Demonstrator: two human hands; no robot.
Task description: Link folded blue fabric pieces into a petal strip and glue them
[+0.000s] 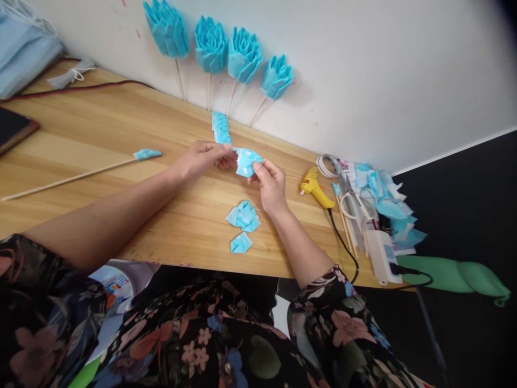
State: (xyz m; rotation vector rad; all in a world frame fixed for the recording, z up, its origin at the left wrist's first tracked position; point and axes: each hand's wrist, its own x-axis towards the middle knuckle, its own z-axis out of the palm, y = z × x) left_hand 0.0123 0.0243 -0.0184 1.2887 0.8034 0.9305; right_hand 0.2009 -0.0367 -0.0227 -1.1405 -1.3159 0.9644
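Note:
Between my hands is a folded blue fabric petal (245,163), held above the table. My right hand (272,186) pinches its right side between thumb and fingers. At its left corner, my left hand (208,156) is closed with thumb and fingers together; the fingertips are partly hidden. Just behind lies a row of overlapping folded blue pieces (221,128). Nearer me rest a small pile of folded petals (244,215) and a single folded petal (241,243). A wooden stick with a blue tip (81,175) lies left of my left forearm.
Several blue flowers on sticks (210,46) lean against the wall. To the right are a yellow glue gun (317,188), a tape roll (328,165), scissors (355,205), a white power strip (383,256) and blue scraps (398,210). A phone (14,129) lies far left.

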